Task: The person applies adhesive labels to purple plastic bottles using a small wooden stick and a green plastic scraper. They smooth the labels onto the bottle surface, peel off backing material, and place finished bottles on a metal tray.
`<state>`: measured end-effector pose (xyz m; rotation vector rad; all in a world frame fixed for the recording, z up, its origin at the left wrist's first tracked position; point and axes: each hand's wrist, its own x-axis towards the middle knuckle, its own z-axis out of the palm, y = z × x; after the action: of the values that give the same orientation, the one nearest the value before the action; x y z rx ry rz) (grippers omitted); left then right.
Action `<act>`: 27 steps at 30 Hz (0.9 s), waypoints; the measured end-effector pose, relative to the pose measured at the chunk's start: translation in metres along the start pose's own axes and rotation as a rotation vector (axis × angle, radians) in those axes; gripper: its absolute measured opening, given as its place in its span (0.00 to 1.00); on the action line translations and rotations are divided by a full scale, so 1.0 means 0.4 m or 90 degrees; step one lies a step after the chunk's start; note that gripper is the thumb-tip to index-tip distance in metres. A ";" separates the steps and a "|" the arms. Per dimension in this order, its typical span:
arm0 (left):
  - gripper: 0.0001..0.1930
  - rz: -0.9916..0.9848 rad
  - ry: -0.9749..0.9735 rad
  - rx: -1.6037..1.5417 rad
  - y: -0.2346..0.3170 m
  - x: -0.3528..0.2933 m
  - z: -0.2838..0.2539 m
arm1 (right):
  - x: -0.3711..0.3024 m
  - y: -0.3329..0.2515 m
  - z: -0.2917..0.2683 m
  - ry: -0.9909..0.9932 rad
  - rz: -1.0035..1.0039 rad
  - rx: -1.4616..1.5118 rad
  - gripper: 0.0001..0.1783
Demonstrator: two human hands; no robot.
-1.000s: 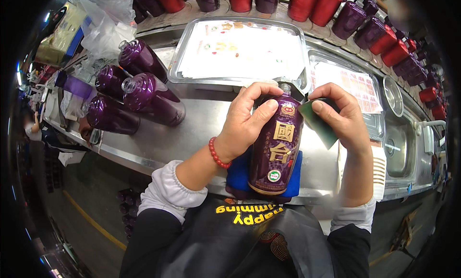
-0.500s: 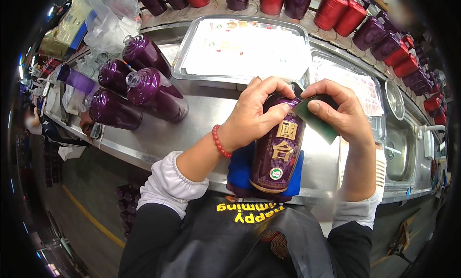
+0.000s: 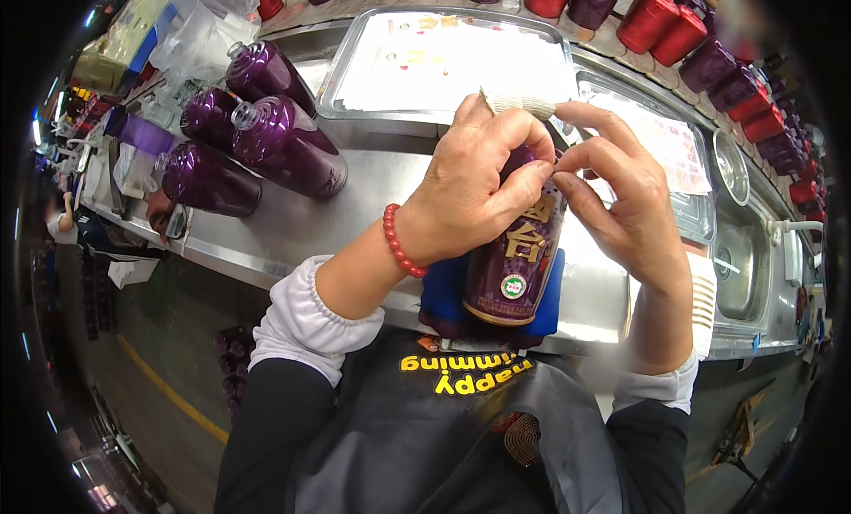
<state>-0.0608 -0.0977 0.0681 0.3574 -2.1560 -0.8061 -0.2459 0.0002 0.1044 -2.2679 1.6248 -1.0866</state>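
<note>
A purple bottle (image 3: 510,270) with gold characters leans over a blue pad (image 3: 434,292) in front of me. My left hand (image 3: 479,177), a red bead bracelet on its wrist, is closed around the bottle's shoulder, thumb across its front. The fingers of my right hand (image 3: 620,177) bend in to the bottle's right shoulder. Its thumb and a finger pinch there, on what I cannot make out. A greyish, cloth-like piece (image 3: 519,103) shows just beyond the fingertips of both hands. The bottle's neck is hidden behind my fingers.
Several purple bottles (image 3: 288,155) stand at the left of the metal counter (image 3: 372,190). Behind are a metal tray (image 3: 332,79) of white printed sheets and another tray (image 3: 705,212). Red and purple bottles (image 3: 651,22) line the far conveyor. A sink (image 3: 740,270) is at the right.
The dark green sheet in my right hand has gone from sight, and a greyish piece now shows beyond the fingers. My right fingers have closed toward the bottle's shoulder. The view has shifted slightly.
</note>
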 end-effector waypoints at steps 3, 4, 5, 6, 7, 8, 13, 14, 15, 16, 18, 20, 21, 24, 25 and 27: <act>0.08 -0.056 -0.001 -0.085 0.028 -0.017 -0.023 | 0.009 -0.022 -0.006 0.032 0.007 0.053 0.06; 0.09 -0.115 0.017 -0.166 0.038 -0.028 -0.023 | 0.010 -0.023 -0.008 0.032 0.001 0.053 0.05; 0.10 -0.172 0.037 -0.248 0.045 -0.036 -0.028 | 0.012 -0.026 -0.008 0.025 0.022 0.057 0.05; 0.17 -0.141 0.036 -0.291 0.011 -0.054 -0.026 | 0.012 -0.026 -0.007 0.021 0.045 0.062 0.05; 0.20 -0.148 0.052 -0.324 -0.001 -0.071 -0.014 | 0.012 -0.025 -0.006 0.017 0.068 0.067 0.05; 0.22 -0.156 0.067 -0.357 -0.007 -0.084 0.002 | 0.010 -0.018 -0.001 0.021 0.083 0.061 0.05; 0.31 -0.214 0.125 -0.329 -0.028 -0.140 0.084 | -0.001 0.027 0.032 0.033 0.107 0.086 0.05; 0.32 -0.222 0.127 -0.329 -0.027 -0.142 0.089 | -0.001 0.029 0.036 0.032 0.113 0.091 0.05; 0.32 -0.231 0.128 -0.330 -0.026 -0.143 0.092 | -0.002 0.032 0.038 0.031 0.119 0.095 0.05; 0.32 -0.239 0.128 -0.331 -0.025 -0.143 0.094 | -0.002 0.033 0.039 0.031 0.122 0.099 0.05; 0.32 -0.252 0.128 -0.370 -0.026 -0.145 0.095 | -0.002 0.035 0.044 0.032 0.121 0.100 0.05; 0.31 -0.267 0.128 -0.414 -0.024 -0.145 0.095 | -0.003 0.038 0.047 0.035 0.120 0.095 0.06; 0.31 -0.275 0.129 -0.438 -0.021 -0.144 0.096 | -0.003 0.039 0.049 0.036 0.121 0.095 0.06; 0.32 -0.302 0.089 -0.456 -0.028 -0.147 0.090 | -0.004 0.037 0.052 0.036 0.139 0.107 0.06; 0.32 -0.312 0.069 -0.452 -0.033 -0.150 0.088 | -0.005 0.036 0.052 0.034 0.144 0.113 0.06; 0.32 -0.300 0.065 -0.440 -0.039 -0.152 0.089 | -0.005 0.044 0.056 0.050 0.131 0.116 0.06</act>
<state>-0.0486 -0.0644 0.0052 0.5279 -1.5795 -1.6843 -0.2457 -0.0116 0.0782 -1.9202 1.6680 -1.2289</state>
